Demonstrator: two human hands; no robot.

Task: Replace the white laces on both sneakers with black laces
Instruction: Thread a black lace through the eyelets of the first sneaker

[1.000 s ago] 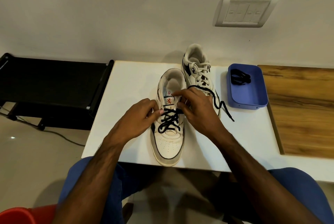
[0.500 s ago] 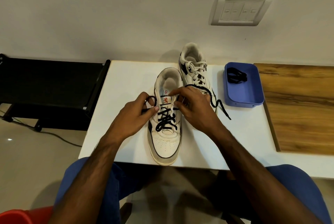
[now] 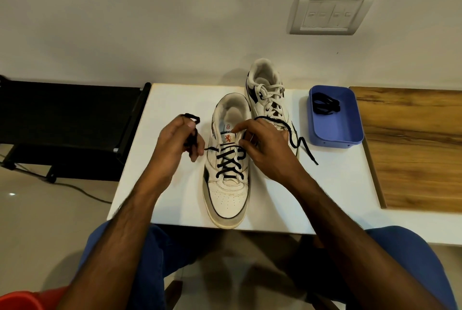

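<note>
The person is sitting at the white counter [image 3: 160, 179], working on the near sneaker [image 3: 228, 174], which is lying toe toward them with a black lace [image 3: 228, 162] crisscrossing its lower eyelets. The left hand [image 3: 175, 144] is gripping one end of that lace, fingers curling round it beside the shoe's left flank, a loop of lace sticking up above the knuckles. The right hand [image 3: 265, 144] is pinching the lace at the tongue near the upper right eyelets; the other free end is trailing over the hand's back and out across the counter toward the tray. The far sneaker [image 3: 268, 92] is standing just behind and to the right, touching the near one, and is wearing its white laces [image 3: 271, 96]. To its right a blue tray [image 3: 347, 132] is sitting on the counter, holding a bundled spare black lace [image 3: 325, 104] in its far end. A wooden board [image 3: 412, 144] is lying beside the tray.
</note>
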